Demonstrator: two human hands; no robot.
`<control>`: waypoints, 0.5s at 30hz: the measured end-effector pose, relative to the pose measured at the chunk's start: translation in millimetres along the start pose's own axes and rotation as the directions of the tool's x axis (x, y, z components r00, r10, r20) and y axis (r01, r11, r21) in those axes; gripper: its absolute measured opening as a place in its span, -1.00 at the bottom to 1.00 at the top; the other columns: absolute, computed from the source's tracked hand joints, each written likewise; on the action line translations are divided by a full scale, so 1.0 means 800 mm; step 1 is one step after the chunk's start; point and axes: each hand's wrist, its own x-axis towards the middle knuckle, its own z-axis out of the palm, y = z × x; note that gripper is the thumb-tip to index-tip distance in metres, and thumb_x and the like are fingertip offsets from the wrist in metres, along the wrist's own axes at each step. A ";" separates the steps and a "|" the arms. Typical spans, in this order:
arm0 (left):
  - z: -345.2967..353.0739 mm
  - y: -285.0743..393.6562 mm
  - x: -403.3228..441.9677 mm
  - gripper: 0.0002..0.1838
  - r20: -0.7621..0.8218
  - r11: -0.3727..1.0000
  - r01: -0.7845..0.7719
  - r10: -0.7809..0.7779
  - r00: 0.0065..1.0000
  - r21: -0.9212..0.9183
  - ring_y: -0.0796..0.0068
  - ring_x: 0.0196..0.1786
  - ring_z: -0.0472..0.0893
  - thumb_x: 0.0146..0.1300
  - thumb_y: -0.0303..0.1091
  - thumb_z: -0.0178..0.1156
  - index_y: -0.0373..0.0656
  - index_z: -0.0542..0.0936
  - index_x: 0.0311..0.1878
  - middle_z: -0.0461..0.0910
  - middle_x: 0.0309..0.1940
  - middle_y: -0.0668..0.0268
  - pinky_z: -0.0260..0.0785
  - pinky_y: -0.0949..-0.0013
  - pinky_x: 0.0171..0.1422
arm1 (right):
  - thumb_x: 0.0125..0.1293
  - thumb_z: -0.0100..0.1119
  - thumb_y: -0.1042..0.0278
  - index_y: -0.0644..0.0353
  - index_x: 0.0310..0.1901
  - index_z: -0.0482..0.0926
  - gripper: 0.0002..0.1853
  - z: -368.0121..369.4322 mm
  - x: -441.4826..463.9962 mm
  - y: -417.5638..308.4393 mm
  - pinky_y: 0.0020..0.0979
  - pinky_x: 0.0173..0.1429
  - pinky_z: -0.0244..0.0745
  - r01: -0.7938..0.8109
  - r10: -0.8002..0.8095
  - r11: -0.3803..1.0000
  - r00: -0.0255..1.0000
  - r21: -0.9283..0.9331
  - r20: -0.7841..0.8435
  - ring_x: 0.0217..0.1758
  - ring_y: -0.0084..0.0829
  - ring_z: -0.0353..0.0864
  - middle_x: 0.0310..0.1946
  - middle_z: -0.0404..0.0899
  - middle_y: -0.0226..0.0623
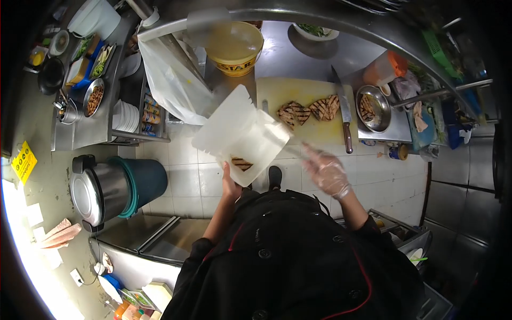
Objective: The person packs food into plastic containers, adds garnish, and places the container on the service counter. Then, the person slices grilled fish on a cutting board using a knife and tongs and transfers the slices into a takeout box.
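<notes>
My left hand (230, 185) grips the lower edge of an open white takeout box (229, 125), its thumb over the rim. Inside the box, near that thumb, lies a piece of grilled meat (242, 164) with dark char stripes. My right hand (327, 173), in a clear plastic glove, is smeared by motion to the right of the box. A blurred long utensil (292, 146) reaches from its fingers toward the box; its kind cannot be made out. Beyond, a cutting board (314, 136) bears grilled meat pieces (324, 108) and a large knife (343, 104) along its right side.
A metal bowl (382, 122) with more grilled meat stands right of the board. Behind are a yellow tub (234, 48) and a bowl of greens (316, 33). A white plastic bag (173, 80) hangs at left. A rice cooker (96, 192) stands lower left. A metal rail crosses overhead.
</notes>
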 end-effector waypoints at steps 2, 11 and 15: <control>-0.020 0.001 -0.009 -0.36 0.001 0.998 -0.039 0.039 0.999 0.044 0.12 0.21 0.38 0.40 0.12 -0.30 -0.22 0.19 0.30 0.36 0.14 0.07 0.25 0.07 0.29 | 0.26 -0.03 0.16 0.15 0.23 0.32 -0.49 -0.008 0.006 0.030 -0.15 -0.13 0.47 -0.151 0.151 0.986 0.988 -0.077 0.002 -0.22 -0.07 0.57 -0.25 0.57 -0.03; -0.040 0.009 -0.043 -0.39 0.044 0.997 -0.081 0.081 0.996 -0.019 0.15 0.20 0.40 0.39 0.09 -0.22 -0.23 0.22 0.28 0.36 0.17 0.10 0.25 0.13 0.29 | 0.21 -0.04 0.21 0.31 0.23 0.27 -0.43 0.080 0.036 0.050 -0.15 -0.10 0.46 -0.331 0.337 0.932 0.941 -0.152 0.021 -0.23 -0.04 0.56 -0.32 0.55 0.05; -0.031 0.008 -0.041 -0.39 0.010 0.997 -0.075 0.076 0.997 -0.020 0.16 0.18 0.42 0.38 0.09 -0.19 -0.24 0.24 0.27 0.39 0.15 0.12 0.27 0.13 0.27 | 0.23 -0.06 0.21 0.31 0.28 0.17 -0.39 0.118 0.046 0.046 -0.15 -0.08 0.47 -0.420 0.421 0.898 0.907 -0.129 -0.024 -0.22 -0.03 0.57 -0.27 0.55 0.07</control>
